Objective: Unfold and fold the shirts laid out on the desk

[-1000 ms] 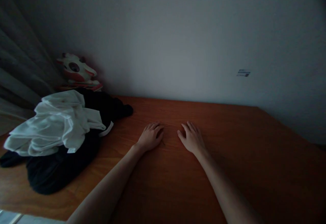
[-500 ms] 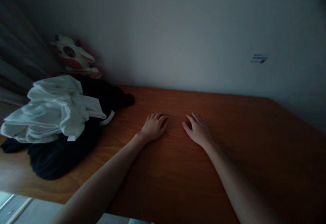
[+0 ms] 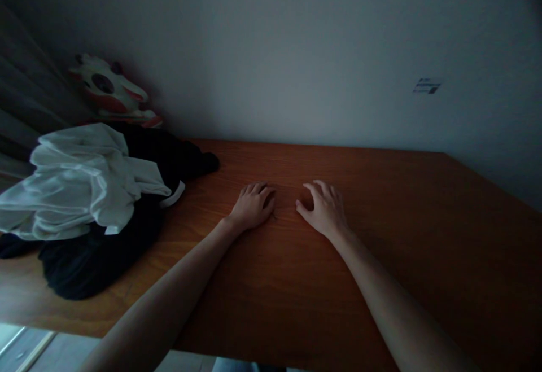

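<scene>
My left hand rests palm down on the brown wooden table, its fingers loosely bent and the thumb apart, with nothing in it. Across a small gap to the right is my right hand, also over the tabletop, thumb and fingers curved apart around bare air. To the left of both hands lies a crumpled white garment on top of a dark garment. A small dark mark or thread shows on the wood beside my left thumb; it is too small to make out.
A cow-like toy or figure in white and red stands behind the clothes, near a grey curtain. The pale wall borders the table's far edge and carries a small printed label. Floor shows past the near edge.
My right hand has lifted slightly and its thumb and fingers have opened wider. My left hand stays in place on the table. The view has shifted a little.
</scene>
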Motion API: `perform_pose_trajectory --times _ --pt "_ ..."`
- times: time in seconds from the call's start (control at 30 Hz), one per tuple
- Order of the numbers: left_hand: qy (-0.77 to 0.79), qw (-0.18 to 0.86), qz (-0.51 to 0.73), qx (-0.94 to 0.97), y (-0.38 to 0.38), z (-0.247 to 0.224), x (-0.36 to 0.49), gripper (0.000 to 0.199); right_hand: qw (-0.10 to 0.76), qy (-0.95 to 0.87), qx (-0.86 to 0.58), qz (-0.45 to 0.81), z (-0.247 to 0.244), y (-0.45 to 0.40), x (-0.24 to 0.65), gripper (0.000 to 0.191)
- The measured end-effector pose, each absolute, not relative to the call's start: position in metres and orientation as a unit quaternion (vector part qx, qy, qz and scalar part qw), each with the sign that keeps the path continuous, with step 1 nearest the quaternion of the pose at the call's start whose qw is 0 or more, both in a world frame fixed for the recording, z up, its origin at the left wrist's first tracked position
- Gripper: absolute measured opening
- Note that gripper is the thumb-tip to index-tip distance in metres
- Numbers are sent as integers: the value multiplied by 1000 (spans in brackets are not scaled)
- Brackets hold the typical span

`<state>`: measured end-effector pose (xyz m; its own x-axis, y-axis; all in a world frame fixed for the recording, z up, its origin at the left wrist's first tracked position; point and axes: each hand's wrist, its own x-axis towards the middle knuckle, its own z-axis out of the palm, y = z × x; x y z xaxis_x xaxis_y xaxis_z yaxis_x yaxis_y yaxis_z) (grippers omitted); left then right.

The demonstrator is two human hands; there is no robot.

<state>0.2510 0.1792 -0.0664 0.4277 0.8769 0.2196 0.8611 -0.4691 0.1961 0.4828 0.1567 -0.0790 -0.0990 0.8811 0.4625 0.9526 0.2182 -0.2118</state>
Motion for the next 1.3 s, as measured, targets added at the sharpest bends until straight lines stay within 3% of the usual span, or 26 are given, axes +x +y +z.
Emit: perform_pose_trajectory --times 0.17,0.83,0.97,1.1,1.2,1.3 --pt "514 17 168 841 177 -65 253 39 237 -756 -609 -36 -73 152 476 34" --pt "520 34 155 839 174 -58 256 33 277 -757 -592 6 -79 153 475 26" --pt "518 27 168 838 173 -56 255 29 316 -753 -576 24 -79 153 477 20" --pt "528 28 186 828 171 -53 253 26 390 -715 -580 39 -75 149 477 38" --pt "547 73 159 818 169 -53 249 25 384 -711 -585 60 -74 146 476 50" --pt "559 109 155 808 167 -56 245 22 371 -725 -575 74 -79 144 478 50"
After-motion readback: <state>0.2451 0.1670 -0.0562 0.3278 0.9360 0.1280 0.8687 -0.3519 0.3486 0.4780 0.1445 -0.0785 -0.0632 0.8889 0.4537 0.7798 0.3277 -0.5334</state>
